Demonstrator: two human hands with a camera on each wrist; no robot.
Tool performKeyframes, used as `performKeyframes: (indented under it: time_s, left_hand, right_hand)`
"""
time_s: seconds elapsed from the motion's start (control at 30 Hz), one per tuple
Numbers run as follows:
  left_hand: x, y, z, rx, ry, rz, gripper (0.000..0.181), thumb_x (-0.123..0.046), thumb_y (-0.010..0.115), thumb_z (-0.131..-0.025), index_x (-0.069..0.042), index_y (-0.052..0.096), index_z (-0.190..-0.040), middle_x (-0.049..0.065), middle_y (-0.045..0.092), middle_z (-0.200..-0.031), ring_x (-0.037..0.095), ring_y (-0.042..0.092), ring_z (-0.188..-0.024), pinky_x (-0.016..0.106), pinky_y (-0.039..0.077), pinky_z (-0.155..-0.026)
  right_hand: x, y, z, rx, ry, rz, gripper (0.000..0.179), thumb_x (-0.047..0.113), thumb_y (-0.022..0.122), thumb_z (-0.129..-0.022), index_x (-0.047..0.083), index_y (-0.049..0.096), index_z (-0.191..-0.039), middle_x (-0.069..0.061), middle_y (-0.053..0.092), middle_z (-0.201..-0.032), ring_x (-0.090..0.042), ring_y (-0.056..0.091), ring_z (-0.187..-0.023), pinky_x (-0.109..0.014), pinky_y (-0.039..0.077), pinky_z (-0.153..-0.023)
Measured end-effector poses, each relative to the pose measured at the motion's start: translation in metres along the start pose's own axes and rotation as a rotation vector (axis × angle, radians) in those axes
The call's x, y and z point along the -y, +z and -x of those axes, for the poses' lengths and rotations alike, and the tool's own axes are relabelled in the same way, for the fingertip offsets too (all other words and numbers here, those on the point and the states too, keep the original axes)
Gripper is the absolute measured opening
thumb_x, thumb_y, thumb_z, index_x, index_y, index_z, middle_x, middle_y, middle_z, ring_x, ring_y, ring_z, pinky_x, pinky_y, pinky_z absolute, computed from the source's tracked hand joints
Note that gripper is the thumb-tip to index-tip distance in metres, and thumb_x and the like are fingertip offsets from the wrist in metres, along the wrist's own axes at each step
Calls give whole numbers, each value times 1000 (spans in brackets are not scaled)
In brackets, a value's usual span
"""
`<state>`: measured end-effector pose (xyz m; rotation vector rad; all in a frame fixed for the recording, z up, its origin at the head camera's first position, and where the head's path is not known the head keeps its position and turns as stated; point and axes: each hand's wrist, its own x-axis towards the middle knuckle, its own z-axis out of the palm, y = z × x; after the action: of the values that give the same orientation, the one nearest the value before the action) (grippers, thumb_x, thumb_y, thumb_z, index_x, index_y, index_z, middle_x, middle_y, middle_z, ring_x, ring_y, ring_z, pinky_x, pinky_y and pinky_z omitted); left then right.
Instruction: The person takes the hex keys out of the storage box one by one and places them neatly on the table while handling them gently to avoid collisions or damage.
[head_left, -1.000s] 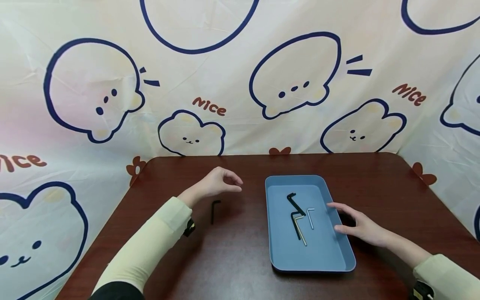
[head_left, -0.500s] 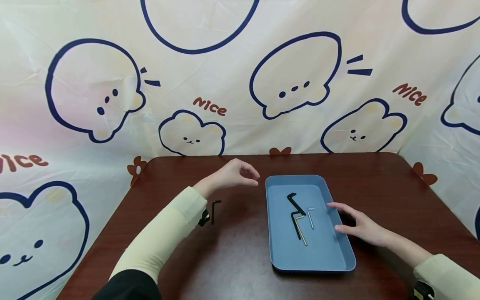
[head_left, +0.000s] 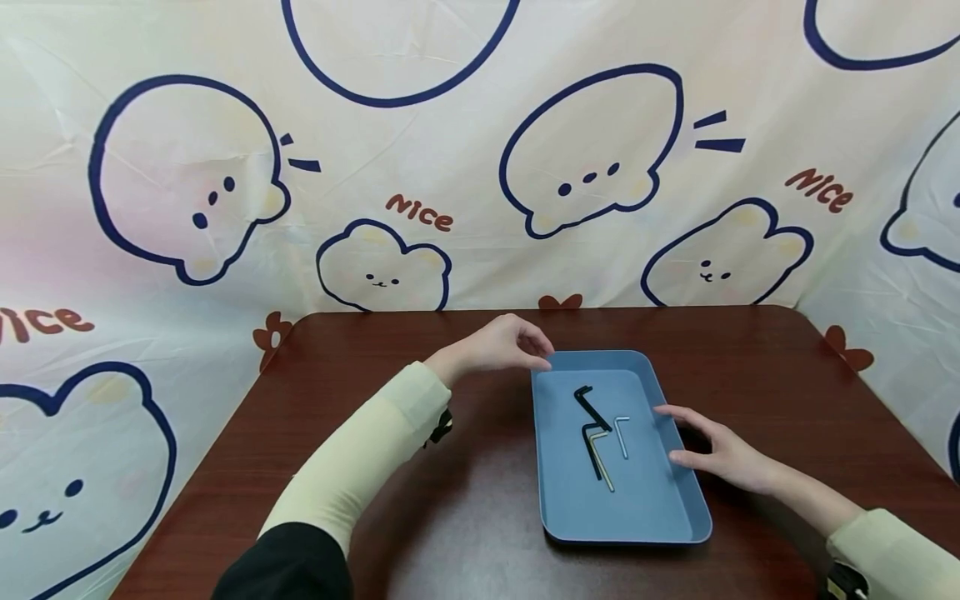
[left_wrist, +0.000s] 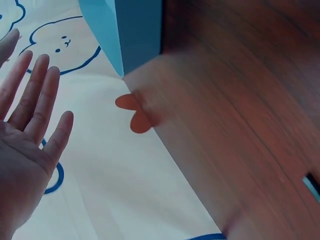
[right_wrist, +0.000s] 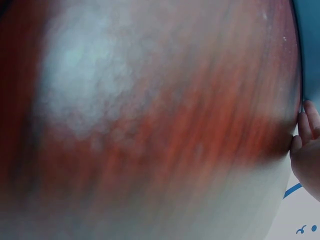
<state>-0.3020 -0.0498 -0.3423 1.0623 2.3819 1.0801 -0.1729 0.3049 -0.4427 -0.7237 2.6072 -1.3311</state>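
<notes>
A blue tray (head_left: 645, 508) holds several L-shaped hex keys: an upper black hex key (head_left: 595, 411), a lower black hex key (head_left: 589, 448), a pale gold hex key (head_left: 603, 467) and a small silver hex key (head_left: 622, 440). My left hand (head_left: 508, 343) is at the tray's far left corner, fingertips close to the rim; whether they touch it I cannot tell. The left wrist view shows that hand (left_wrist: 35, 115) with spread fingers and a bare palm. My right hand (head_left: 723, 454) rests its fingertips and thumb at the tray's right rim, holding no hex key.
The tray stands on a dark brown wooden table (head_left: 465, 533). A printed cloth (head_left: 480, 275) hangs behind the table and at its sides. In the left wrist view a small dark piece (left_wrist: 312, 186) shows at the right edge.
My left hand has moved right and away from me, to the tray's far left corner. The left forearm now covers the black hex key seen on the table earlier. My right hand stays put.
</notes>
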Motion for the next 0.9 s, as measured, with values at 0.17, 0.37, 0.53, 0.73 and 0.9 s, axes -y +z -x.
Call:
performKeyframes:
  time_s: [0.17, 0.37, 0.53, 0.73, 0.9]
  left_hand:
    - [-6, 5, -8, 20, 22, -20, 26, -20, 78, -84, -11, 72, -108, -5, 69, -98, 11, 62, -91, 23, 51, -80]
    - [-10, 11, -14, 31, 37, -36, 28, -18, 78, -84, -10, 71, -110, -5, 68, -101, 11, 61, -95, 22, 49, -84]
    - [-10, 19, -17, 35, 43, -37, 28, -18, 78, -84, -10, 72, -110, -1, 69, -103, 8, 61, -93, 22, 48, -85]
    - [-8, 32, -21, 53, 57, -31, 28, -17, 78, -84, -7, 72, -110, 10, 69, -109, 10, 61, -94, 21, 47, -84]
    - [-4, 44, -25, 63, 58, -36, 31, -17, 77, -85, -4, 71, -113, 7, 69, -109, 14, 62, -97, 20, 47, -83]
  right_hand:
    - [0, 1, 0, 8, -9, -10, 58, 10, 66, -92, 2, 39, -143, -31, 38, -141, -47, 40, -120, -63, 44, -87]
    - [3, 1, -1, 10, -21, -32, 58, 9, 65, -92, 0, 38, -143, -31, 37, -142, -50, 39, -121, -66, 42, -87]
    - [2, 0, -1, 11, -10, -22, 58, 10, 65, -92, 0, 38, -143, -32, 37, -142, -49, 38, -122, -66, 42, -88]
    - [1, 1, -1, 6, 6, -18, 58, 12, 65, -92, 3, 39, -143, -31, 37, -142, -48, 37, -121, -67, 41, -89]
    - [0, 1, -1, 5, 5, -23, 59, 12, 65, -92, 2, 38, -143, -32, 37, -142, -50, 37, -122, -68, 40, -88]
